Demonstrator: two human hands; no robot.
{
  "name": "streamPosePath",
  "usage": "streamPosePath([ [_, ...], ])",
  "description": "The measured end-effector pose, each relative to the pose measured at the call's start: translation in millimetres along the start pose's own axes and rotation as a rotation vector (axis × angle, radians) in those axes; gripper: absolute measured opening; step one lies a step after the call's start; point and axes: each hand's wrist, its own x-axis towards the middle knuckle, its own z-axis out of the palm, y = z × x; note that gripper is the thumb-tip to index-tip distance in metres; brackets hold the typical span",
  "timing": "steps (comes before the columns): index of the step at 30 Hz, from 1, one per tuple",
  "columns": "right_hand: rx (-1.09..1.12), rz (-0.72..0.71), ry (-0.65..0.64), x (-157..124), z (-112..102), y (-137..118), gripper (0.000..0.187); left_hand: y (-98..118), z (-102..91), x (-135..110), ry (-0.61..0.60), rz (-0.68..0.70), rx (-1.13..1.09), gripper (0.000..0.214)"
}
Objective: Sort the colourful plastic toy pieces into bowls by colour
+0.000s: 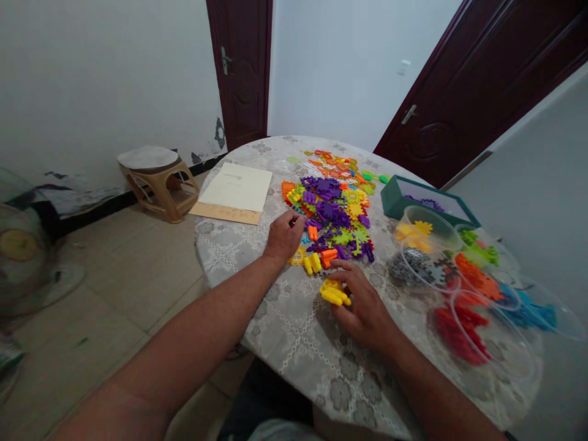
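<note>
Between the thumb and fingers of my right hand (356, 297) is a yellow plastic toy piece (335, 293), held just above the tablecloth. My left hand (285, 236) rests at the left edge of a mixed heap of plastic gear pieces (327, 211), its fingers curled in; whatever they may hold is hidden. Close by the two hands lie another yellow piece (312, 264) and an orange piece (328, 258). A smaller orange piece (313, 233) sits right beside my left fingers. Purple, green and yellow gears make up most of the heap.
Clear round tubs at the right hold sorted pieces: yellow (414, 233), grey (410, 267), red (462, 334), blue (533, 309). Behind them stands a green box (392, 199) with purple pieces inside. A cream paper sheet (236, 188) lies at the left; a stool (158, 180) stands beyond the table.
</note>
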Motion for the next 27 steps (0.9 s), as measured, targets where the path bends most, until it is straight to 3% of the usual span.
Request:
streamPosePath([
  [4,-0.070,-0.048,-0.010,20.1,3.9,-9.7,0.045,-2.2,0.0,1.4,0.013,-0.003,-0.026,0.019],
  [11,-0.181,0.051,-0.271,50.3,14.1,-22.5,0.035,-2.6,0.1,2.7,-0.002,-0.016,-0.025,0.020],
  [15,-0.190,0.108,-0.279,43.3,20.6,-32.8,0.035,-3.0,1.2,2.5,-0.002,0.003,-0.023,0.020],
  [21,-0.123,0.067,-0.310,20.5,18.7,-43.2,0.041,-1.1,0.3,3.3,-0.020,0.020,-0.001,0.023],
  [27,-0.041,0.144,-0.259,13.8,13.2,-42.5,0.075,-3.2,-1.8,5.6,-0.053,0.012,0.026,0.023],
])
